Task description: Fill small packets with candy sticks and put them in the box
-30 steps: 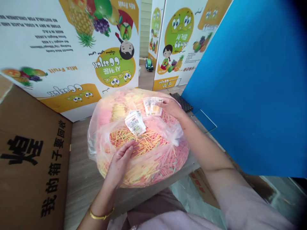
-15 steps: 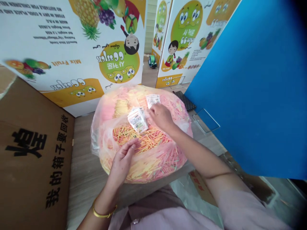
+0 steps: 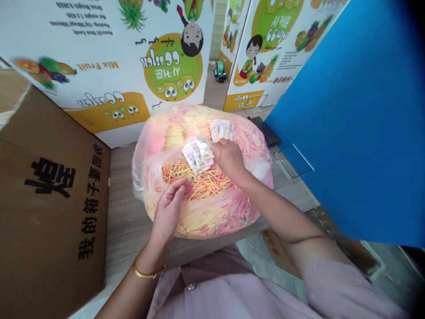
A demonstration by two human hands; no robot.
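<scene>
A big clear plastic bag [image 3: 146, 146] full of thin pink, yellow and orange candy sticks [image 3: 206, 190] lies on the wooden table in front of me. Two stacks of small printed packets rest on top: one fanned stack [image 3: 198, 153] in the middle, another [image 3: 222, 129] further back. My right hand [image 3: 229, 159] lies palm down on the sticks, its fingers touching the right edge of the fanned stack. My left hand [image 3: 170, 208], with a gold bangle at the wrist, rests on the bag's near opening with fingers curled together over the sticks.
Printed white and yellow fruit-candy cartons [image 3: 99, 66] stand behind the bag. A brown carton with black characters [image 3: 49, 199] is at the left. A blue panel [image 3: 358, 110] fills the right. A black mesh pad [image 3: 267, 133] and a clear stand [image 3: 294, 160] lie beside the bag.
My right hand left the far packet stack and came back and left onto the fanned stack. My left hand stayed at the bag's opening. The view tilted downward.
</scene>
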